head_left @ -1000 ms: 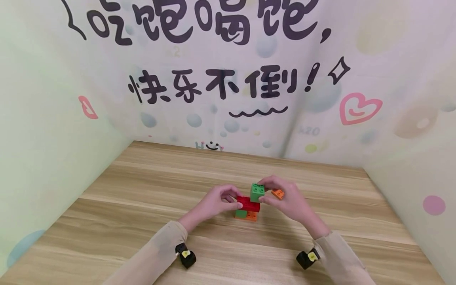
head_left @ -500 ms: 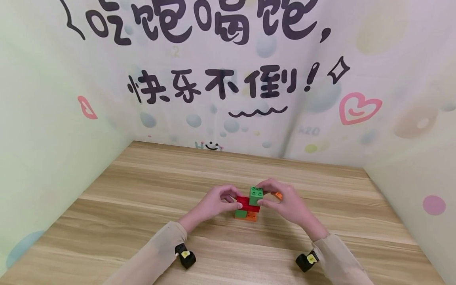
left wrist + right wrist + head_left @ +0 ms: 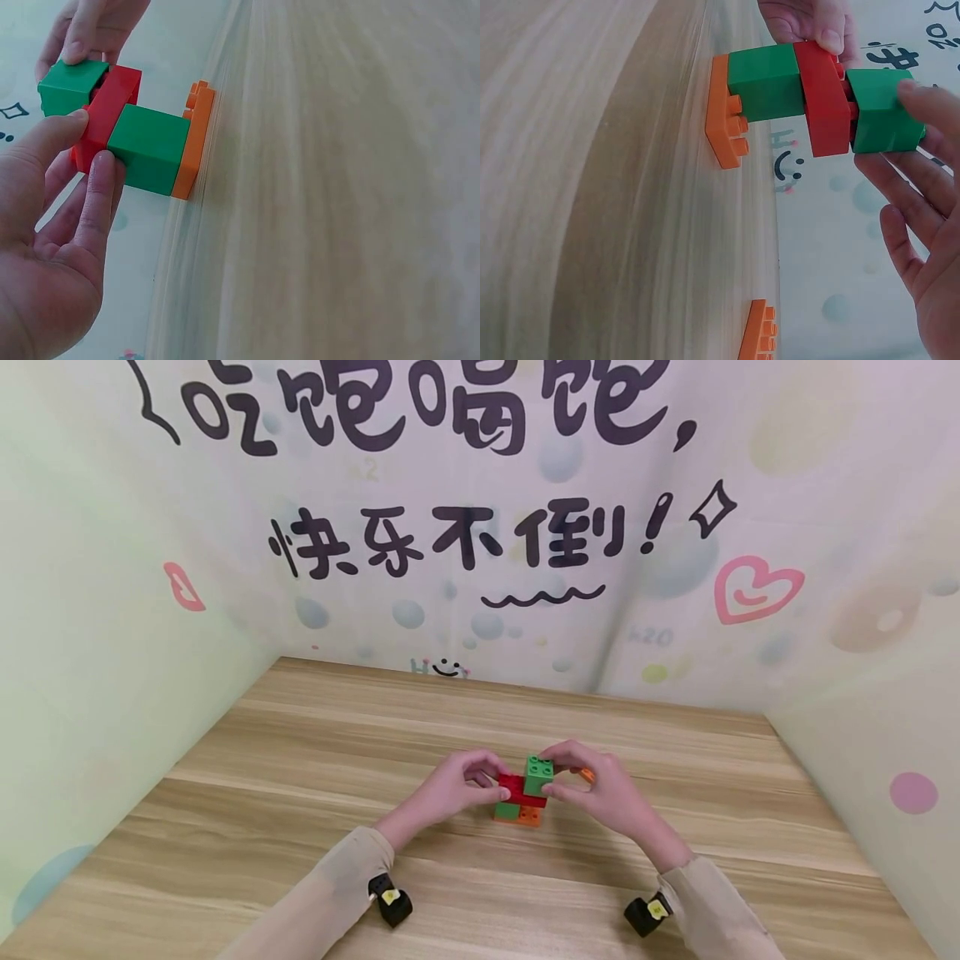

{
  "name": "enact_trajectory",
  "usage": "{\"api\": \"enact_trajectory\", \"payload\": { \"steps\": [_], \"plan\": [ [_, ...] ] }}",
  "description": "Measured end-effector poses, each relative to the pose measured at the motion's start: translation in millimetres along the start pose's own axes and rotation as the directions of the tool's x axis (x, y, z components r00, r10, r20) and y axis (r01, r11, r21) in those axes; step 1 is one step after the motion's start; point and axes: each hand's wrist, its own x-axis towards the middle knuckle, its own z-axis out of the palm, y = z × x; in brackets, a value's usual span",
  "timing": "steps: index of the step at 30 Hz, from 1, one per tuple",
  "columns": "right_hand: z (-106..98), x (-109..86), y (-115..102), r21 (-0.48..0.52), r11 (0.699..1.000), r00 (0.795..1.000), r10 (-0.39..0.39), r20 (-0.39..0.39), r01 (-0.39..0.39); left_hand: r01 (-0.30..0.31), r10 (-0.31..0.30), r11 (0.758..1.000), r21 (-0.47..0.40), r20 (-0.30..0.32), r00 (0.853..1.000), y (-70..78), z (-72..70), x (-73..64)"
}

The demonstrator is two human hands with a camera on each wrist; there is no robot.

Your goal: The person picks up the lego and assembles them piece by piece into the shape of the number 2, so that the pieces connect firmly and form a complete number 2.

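A small stack of toy building bricks stands on the wooden table. At its bottom lies a flat orange brick [image 3: 529,817], bearing a green brick [image 3: 765,81] on one end. Across that sits a long red brick [image 3: 109,120], pinched at its left end by my left hand [image 3: 450,787]. My right hand [image 3: 603,787] pinches a second green brick [image 3: 537,777] over the red one's right end. In the right wrist view, red studs [image 3: 852,110] still show in a narrow gap between these two bricks.
Another orange brick [image 3: 587,774] lies on the table [image 3: 337,735] behind my right hand, partly hidden by it. A printed cloth backdrop [image 3: 480,635] rises along the table's back edge. Each wrist wears a black camera [image 3: 393,906].
My right hand has lowered the second green brick and shifted it slightly left onto the red brick's right end. My left hand keeps its hold on the red brick.
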Motion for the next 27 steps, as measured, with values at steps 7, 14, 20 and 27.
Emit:
{"api": "enact_trajectory", "payload": {
  "steps": [7,14,20,27],
  "plan": [
    [-2.1,-2.6,1.2,-0.002,1.000,1.000,-0.018,0.013,0.018,0.002,-0.002,1.000,0.007,-0.004,1.000,1.6,0.4,-1.2],
    [-3.7,-2.5,-0.9,0.023,1.000,1.000,-0.016,0.026,0.015,-0.007,0.007,1.000,0.002,-0.006,1.000,1.5,0.4,-1.9],
    [-3.9,-2.4,-2.2,0.017,0.999,0.999,-0.030,0.024,0.030,-0.012,0.012,1.000,0.009,-0.010,1.000,0.6,0.4,-1.9],
    [-4.5,-2.5,-2.8,0.011,0.999,0.999,-0.034,0.025,0.034,-0.005,0.005,1.000,0.005,-0.012,1.000,-0.2,1.1,-2.1]
  ]
}}
